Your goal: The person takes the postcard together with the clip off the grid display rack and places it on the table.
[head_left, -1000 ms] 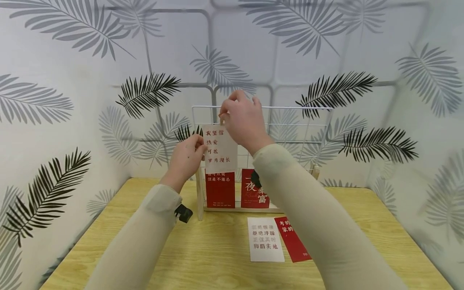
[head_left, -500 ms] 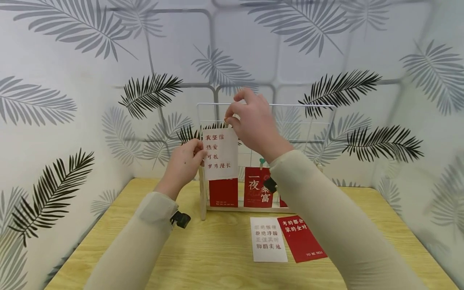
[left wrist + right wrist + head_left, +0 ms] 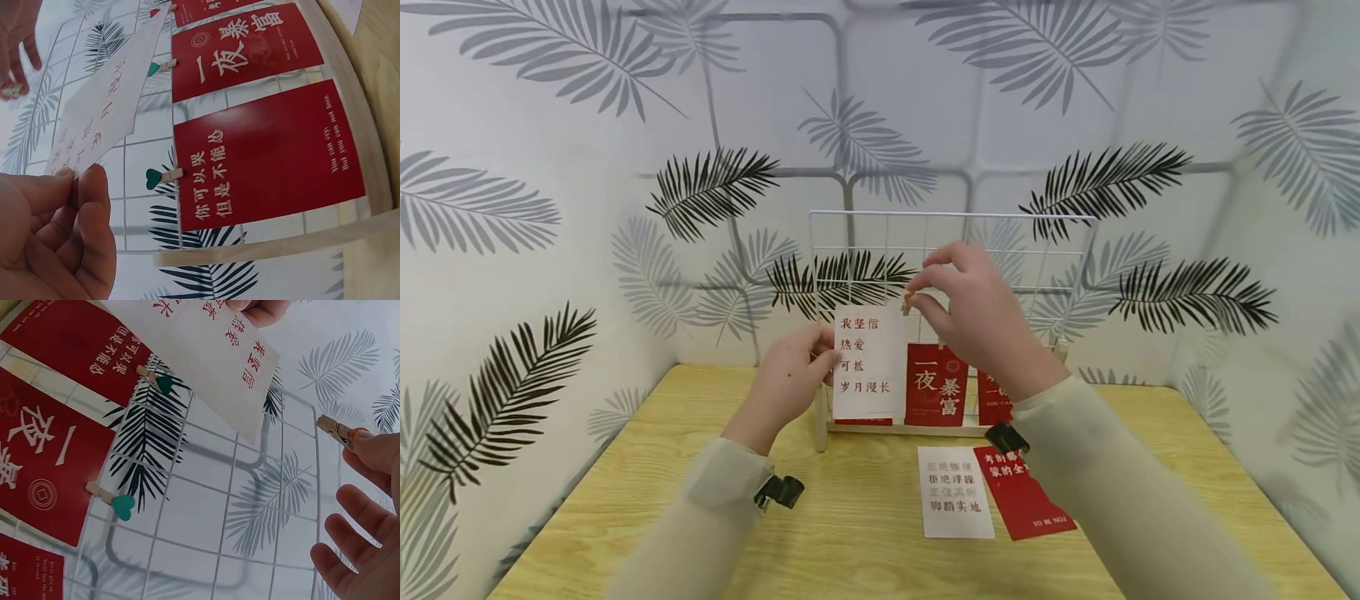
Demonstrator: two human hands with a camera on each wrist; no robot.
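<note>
My left hand [image 3: 790, 375] pinches the left edge of a white card [image 3: 870, 362] printed with red characters. In the left wrist view that card [image 3: 103, 103] tilts away from the wire grid rack, apart from it. My right hand [image 3: 981, 317] pinches a small wooden clothespin [image 3: 907, 302] between thumb and finger, to the right of the card's top corner. The right wrist view shows the clothespin [image 3: 335, 430] off the card, its other fingers spread. Behind the white card, a red card [image 3: 269, 156] hangs on the rack by a clothespin with a green heart [image 3: 153, 179].
The white wire grid rack [image 3: 951, 214] stands on a wooden base at the back of the table [image 3: 850, 517]. More red cards [image 3: 936, 385] hang along its lower part. A white card [image 3: 955, 492] and a red card [image 3: 1026, 496] lie on the table in front.
Both hands have come down from the upper part of the rack. The white card sits lower, covering most of the red card behind it, and the right hand with the clothespin has moved right.
</note>
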